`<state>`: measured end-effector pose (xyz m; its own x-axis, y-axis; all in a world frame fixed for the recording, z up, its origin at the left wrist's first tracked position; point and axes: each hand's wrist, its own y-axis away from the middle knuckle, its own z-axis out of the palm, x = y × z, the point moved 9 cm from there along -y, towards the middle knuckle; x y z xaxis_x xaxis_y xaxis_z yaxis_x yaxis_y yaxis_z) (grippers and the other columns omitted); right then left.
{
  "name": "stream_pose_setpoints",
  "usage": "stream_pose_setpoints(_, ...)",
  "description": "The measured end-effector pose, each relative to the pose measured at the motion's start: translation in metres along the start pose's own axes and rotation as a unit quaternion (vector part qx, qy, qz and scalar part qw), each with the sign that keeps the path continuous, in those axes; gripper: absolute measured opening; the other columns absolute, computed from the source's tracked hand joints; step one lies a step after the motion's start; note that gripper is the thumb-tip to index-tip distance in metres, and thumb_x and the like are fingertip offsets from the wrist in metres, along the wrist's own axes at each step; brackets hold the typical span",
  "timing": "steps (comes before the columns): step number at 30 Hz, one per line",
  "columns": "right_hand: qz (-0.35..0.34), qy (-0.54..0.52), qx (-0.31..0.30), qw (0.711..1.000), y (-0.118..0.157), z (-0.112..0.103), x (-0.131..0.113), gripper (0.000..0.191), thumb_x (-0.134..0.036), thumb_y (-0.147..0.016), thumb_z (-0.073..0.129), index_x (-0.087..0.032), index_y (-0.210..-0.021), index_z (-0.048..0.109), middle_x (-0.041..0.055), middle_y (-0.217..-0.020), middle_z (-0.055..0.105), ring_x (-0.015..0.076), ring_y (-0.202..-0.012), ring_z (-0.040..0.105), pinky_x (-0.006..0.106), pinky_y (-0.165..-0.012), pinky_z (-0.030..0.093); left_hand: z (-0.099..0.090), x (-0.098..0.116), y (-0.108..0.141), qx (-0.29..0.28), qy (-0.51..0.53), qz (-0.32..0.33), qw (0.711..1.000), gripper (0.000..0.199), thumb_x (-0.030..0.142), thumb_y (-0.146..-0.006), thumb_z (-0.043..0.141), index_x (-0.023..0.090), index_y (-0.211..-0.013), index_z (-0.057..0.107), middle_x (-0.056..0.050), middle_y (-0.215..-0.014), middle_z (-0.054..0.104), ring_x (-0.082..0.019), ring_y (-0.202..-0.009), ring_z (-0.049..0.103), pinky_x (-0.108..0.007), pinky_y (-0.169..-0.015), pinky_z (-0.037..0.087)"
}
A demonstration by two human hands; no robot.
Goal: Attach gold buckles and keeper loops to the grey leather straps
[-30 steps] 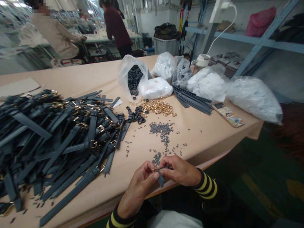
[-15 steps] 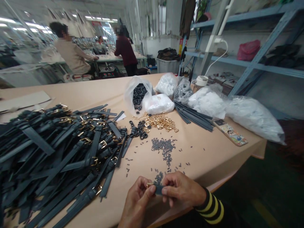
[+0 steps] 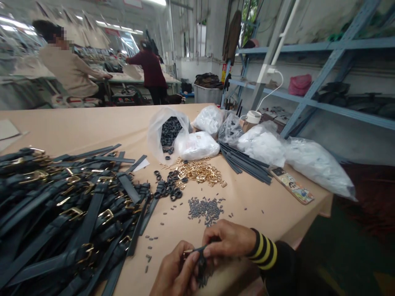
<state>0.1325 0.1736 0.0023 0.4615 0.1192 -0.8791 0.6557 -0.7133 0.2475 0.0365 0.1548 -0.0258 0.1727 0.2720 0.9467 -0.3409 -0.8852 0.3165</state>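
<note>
My left hand (image 3: 174, 271) and my right hand (image 3: 226, 240) meet low in view over the table's front edge. Between their fingers is a dark blue-grey leather watch strap (image 3: 201, 263), hanging down, with a small gold buckle (image 3: 187, 253) at its top end. Just beyond my hands lies a scatter of small dark grey tubes (image 3: 205, 209). Farther on are gold buckles (image 3: 197, 172) and black rubber rings (image 3: 168, 189). A large heap of finished straps with gold buckles (image 3: 61, 213) lies to the left of my left hand.
A beige table (image 3: 92, 123) holds plastic bags (image 3: 168, 133), a bundle of dark strips (image 3: 243, 168) and a phone (image 3: 291, 185). Blue metal shelving (image 3: 308, 94) stands behind it. Two co-workers (image 3: 68, 70) stand beyond at other tables.
The view has swung slightly and shows more of the room. My hands sit lower, and the strap now hangs down instead of lying level between them.
</note>
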Motion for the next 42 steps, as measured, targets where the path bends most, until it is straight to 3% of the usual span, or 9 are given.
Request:
stream_pose_setpoints(3,-0.022,0.106,0.092,0.99,-0.015,-0.043,-0.003,0.015,-0.028,-0.079,0.057,-0.015,-0.081,0.065,-0.0001,-0.068,0.063,0.0109,-0.06,0.055,0.019,-0.055,0.039,-0.006,-0.011,-0.008,0.038,0.022,-0.026,0.999,0.034,0.048,-0.08,0.046,0.019,-0.063,0.045,0.006,-0.037,0.046,-0.006,-0.033,0.034,-0.017,-0.037,0.027)
stream_pose_setpoints(8,-0.003,0.304,0.223,0.926,-0.065,-0.099,-0.016,0.016,-0.016,-0.083,0.048,-0.016,-0.086,0.064,0.0032,-0.082,0.066,0.0139,-0.078,0.058,0.022,-0.07,0.04,-0.013,-0.014,-0.013,0.072,-0.003,-0.02,0.997,0.034,0.048,-0.08,0.046,0.019,-0.063,0.047,0.004,-0.038,0.048,-0.008,-0.035,0.039,-0.018,-0.039,0.03)
stream_pose_setpoints(14,0.035,0.381,0.222,0.897,-0.132,-0.104,-0.016,0.019,-0.01,-0.082,0.044,-0.015,-0.083,0.062,0.0096,-0.09,0.061,0.02,-0.085,0.056,0.028,-0.072,0.04,-0.013,-0.019,-0.014,0.076,0.013,-0.047,0.996,0.032,0.047,-0.08,0.046,0.019,-0.065,0.047,0.005,-0.039,0.049,-0.007,-0.034,0.038,-0.018,-0.037,0.028)
stream_pose_setpoints(20,0.065,0.4,0.208,0.89,-0.143,-0.1,-0.009,0.016,-0.009,-0.079,0.047,-0.009,-0.088,0.061,0.0174,-0.094,0.06,0.0263,-0.085,0.057,0.034,-0.07,0.042,-0.013,-0.017,-0.015,0.062,-0.004,-0.01,0.998,0.03,0.045,-0.083,0.042,0.019,-0.068,0.046,0.005,-0.043,0.05,-0.008,-0.037,0.042,-0.018,-0.039,0.033)
stream_pose_setpoints(24,0.055,0.373,0.208,0.903,-0.129,-0.107,-0.018,0.015,-0.007,-0.077,0.048,-0.008,-0.082,0.062,0.0155,-0.086,0.064,0.025,-0.086,0.058,0.033,-0.074,0.042,-0.014,-0.014,-0.016,0.059,0.015,0.011,0.998,0.03,0.044,-0.083,0.042,0.018,-0.069,0.046,0.005,-0.044,0.051,-0.007,-0.035,0.041,-0.016,-0.037,0.033)
stream_pose_setpoints(28,0.022,0.305,0.222,0.926,-0.08,-0.096,-0.038,0.021,-0.011,-0.082,0.043,-0.013,-0.092,0.061,0.0055,-0.082,0.065,0.0147,-0.077,0.06,0.025,-0.071,0.045,-0.019,-0.009,-0.016,0.075,0.055,0.024,0.995,0.028,0.042,-0.081,0.046,0.017,-0.069,0.046,0.006,-0.043,0.05,-0.006,-0.033,0.04,-0.016,-0.035,0.031)
stream_pose_setpoints(32,0.024,-0.006,0.177,0.984,-0.02,-0.047,-0.025,0.022,-0.017,-0.081,0.045,-0.014,-0.095,0.061,0.0,-0.065,0.06,0.0098,-0.053,0.057,0.021,-0.052,0.047,-0.021,-0.007,-0.011,0.093,0.071,0.018,0.993,0.029,0.043,-0.078,0.05,0.017,-0.066,0.047,0.007,-0.039,0.047,-0.006,-0.032,0.038,-0.015,-0.033,0.029)
stream_pose_setpoints(36,0.063,-0.204,0.232,0.949,0.015,-0.01,0.007,0.013,-0.022,-0.075,0.053,-0.014,-0.085,0.056,-0.0015,-0.064,0.057,0.0104,-0.052,0.058,0.023,-0.052,0.05,-0.017,-0.01,0.001,0.103,0.076,0.007,0.992,0.031,0.045,-0.076,0.052,0.017,-0.064,0.049,0.008,-0.038,0.045,-0.005,-0.032,0.034,-0.015,-0.033,0.026)
stream_pose_setpoints(42,0.051,-0.272,0.262,0.925,0.02,0.009,0.015,0.013,-0.025,-0.071,0.058,-0.014,-0.077,0.052,-0.0034,-0.061,0.054,0.0097,-0.051,0.058,0.021,-0.048,0.05,-0.007,-0.006,0.023,0.111,0.093,0.029,0.989,0.027,0.041,-0.075,0.056,0.016,-0.066,0.051,0.007,-0.043,0.047,-0.005,-0.037,0.036,-0.016,-0.038,0.027)
